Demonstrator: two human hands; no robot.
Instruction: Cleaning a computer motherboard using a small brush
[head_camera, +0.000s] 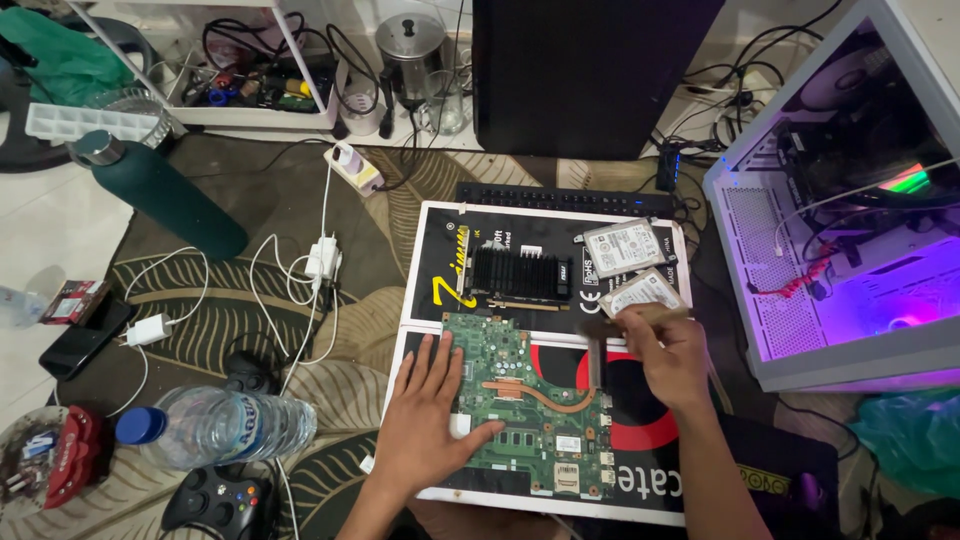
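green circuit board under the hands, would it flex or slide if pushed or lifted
The green circuit board looks thin and flat, so probably fairly stiff yet fragile. It lies on a glossy printed sheet, so it may slide; the left hand is pressed flat on its edge. The copper pipe likely adds some weight.

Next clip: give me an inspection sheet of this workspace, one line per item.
Surface: patterned rug with flat cardboard box.
Job's things: green motherboard; brush.
Clutter: two hard drives, graphics card, water bottle, game controller.
Grips: left hand flat on motherboard; right hand holds brush.
Cables: white chargers.
Surroundings: lit open PC case, dark flask.
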